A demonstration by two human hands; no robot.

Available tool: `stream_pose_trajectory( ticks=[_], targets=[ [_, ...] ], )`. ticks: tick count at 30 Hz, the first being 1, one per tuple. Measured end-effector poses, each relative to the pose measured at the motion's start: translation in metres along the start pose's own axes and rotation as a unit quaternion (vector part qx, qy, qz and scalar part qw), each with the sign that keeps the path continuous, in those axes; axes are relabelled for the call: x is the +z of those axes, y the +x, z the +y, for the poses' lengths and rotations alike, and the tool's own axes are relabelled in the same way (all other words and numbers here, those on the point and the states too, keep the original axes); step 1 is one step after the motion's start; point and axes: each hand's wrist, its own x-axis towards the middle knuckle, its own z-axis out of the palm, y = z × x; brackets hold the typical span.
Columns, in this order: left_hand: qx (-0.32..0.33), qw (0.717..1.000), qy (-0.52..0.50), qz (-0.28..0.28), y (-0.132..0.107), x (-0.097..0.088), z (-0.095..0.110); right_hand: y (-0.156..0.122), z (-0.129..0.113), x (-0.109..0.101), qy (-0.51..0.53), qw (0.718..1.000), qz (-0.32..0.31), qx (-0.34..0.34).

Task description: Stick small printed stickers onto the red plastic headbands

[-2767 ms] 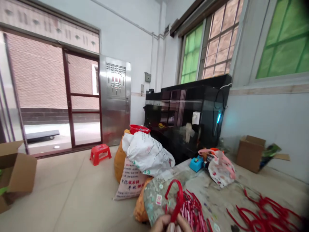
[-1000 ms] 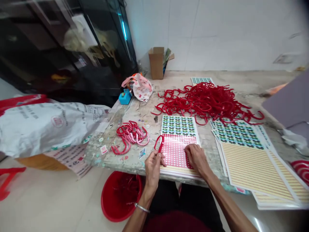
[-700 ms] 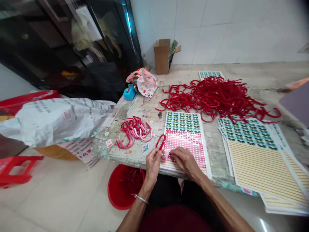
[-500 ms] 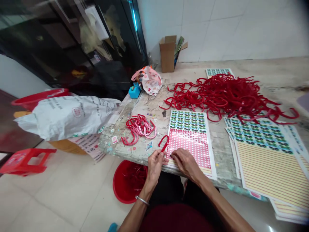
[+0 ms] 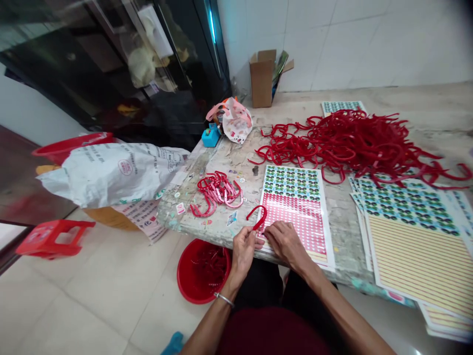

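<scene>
A curved red plastic headband rises tilted from the left hand, pinched near one end. The right hand sits just beside it, fingertips drawn together over a pink-dotted paper sticker sheet — any grip there is impossible to tell.

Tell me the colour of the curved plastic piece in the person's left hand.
The curved plastic piece in the left hand is bright red; it shows best in the head view.
</scene>
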Motion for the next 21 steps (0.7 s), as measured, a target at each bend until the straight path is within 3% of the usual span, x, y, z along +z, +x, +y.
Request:
stream_pose_trajectory(
  ticks=[10,15,18,21],
  targets=[
    [-0.008,1.000,0.017,0.001,0.002,0.001,-0.002,0.015,0.008,-0.002,0.035,0.998,-0.033,-0.040],
    [-0.007,1.000,0.021,0.000,0.004,0.000,-0.003,0.016,0.005,-0.002,0.135,0.991,-0.009,0.012],
    [-0.005,1.000,0.023,0.000,0.004,0.000,-0.004,0.012,0.010,-0.012,0.288,0.950,0.012,0.116],
    [-0.003,1.000,0.029,0.003,0.003,0.001,-0.003,0.009,0.028,-0.034,0.403,0.882,0.119,0.214]
  ],
)
